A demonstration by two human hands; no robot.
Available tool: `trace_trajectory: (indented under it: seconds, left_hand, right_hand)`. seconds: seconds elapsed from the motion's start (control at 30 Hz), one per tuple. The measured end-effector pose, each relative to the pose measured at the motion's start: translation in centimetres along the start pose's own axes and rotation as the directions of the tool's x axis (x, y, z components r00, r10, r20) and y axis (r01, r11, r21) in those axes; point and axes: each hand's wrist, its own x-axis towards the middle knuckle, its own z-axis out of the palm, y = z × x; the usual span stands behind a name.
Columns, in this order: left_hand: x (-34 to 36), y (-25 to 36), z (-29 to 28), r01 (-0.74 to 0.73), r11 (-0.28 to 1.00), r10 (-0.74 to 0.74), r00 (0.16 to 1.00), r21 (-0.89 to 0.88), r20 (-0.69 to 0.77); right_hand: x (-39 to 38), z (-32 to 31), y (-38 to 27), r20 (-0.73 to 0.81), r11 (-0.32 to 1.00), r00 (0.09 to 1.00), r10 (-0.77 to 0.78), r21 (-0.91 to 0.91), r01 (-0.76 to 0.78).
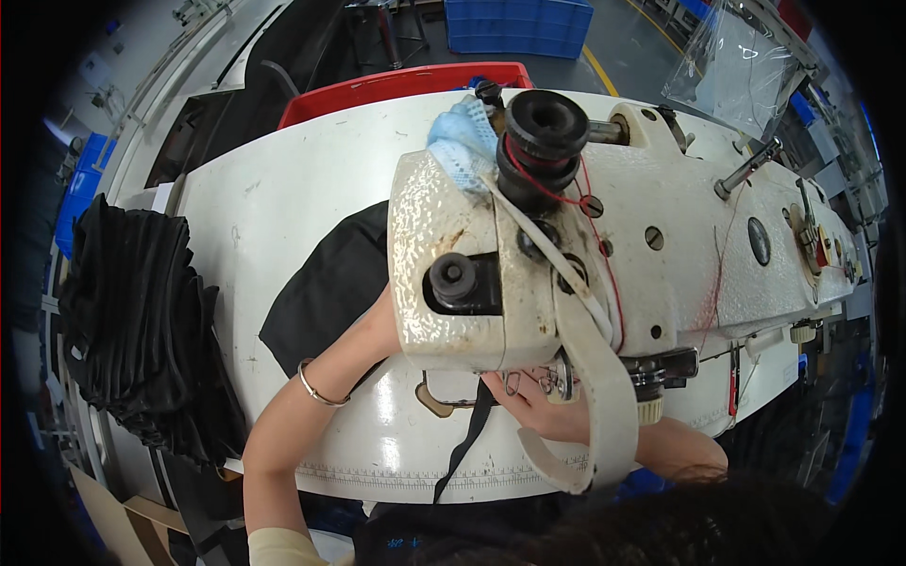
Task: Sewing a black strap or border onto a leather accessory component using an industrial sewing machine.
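A white industrial sewing machine point(448, 217) covers much of the work in front of me. My left hand point(383, 324) reaches behind the machine's head, over a piece of black fabric point(326, 283); its fingers are hidden. A silver bangle point(317, 388) is on that wrist. Below the machine head, my right hand point(547, 413) has its fingers pressed together at the upper end of a narrow black fabric strip point(464, 451). The strip hangs down toward the table's near edge. The machine hides part of these fingers and the needle.
Stacked black fabric pieces point(142, 330) lie at the left. A red bin point(406, 83) is behind the white table point(255, 212), with a blue crate point(519, 26) farther back. A curved white band point(609, 415) hangs from the machine before my right hand. Red thread point(604, 255) crosses the machine.
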Motion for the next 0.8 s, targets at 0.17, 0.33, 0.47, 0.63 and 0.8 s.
trace_trajectory:
  seconds: [0.17,0.33,0.47,0.63,0.8]
  left_hand:
    - [0.9,0.0,0.2,-0.036,0.996,0.036,0.999,0.084,0.003]
    - [-2.7,6.3,1.2,-0.134,0.762,0.219,0.974,0.633,-0.058]
    - [-10.7,10.5,2.3,0.018,0.089,0.156,0.987,0.996,-0.032]
    - [-12.8,12.2,2.0,0.234,0.261,0.111,0.956,0.936,-0.27]
    - [-12.6,18.1,4.2,0.046,0.493,0.208,0.963,0.869,-0.17]
  right_hand:
    - [-0.1,-0.3,0.2,0.067,0.653,0.938,0.341,0.701,-0.287]
    - [-0.1,-1.4,-0.7,0.034,0.698,0.942,0.335,0.662,-0.272]
    - [0.0,-5.4,-2.7,-0.243,0.543,0.894,0.377,0.84,-0.001]
    - [-0.4,-8.8,-4.1,-0.191,0.321,0.896,0.401,0.945,0.058]
    - [2.2,-6.6,-1.5,-0.237,0.33,0.643,0.728,0.944,-0.025]
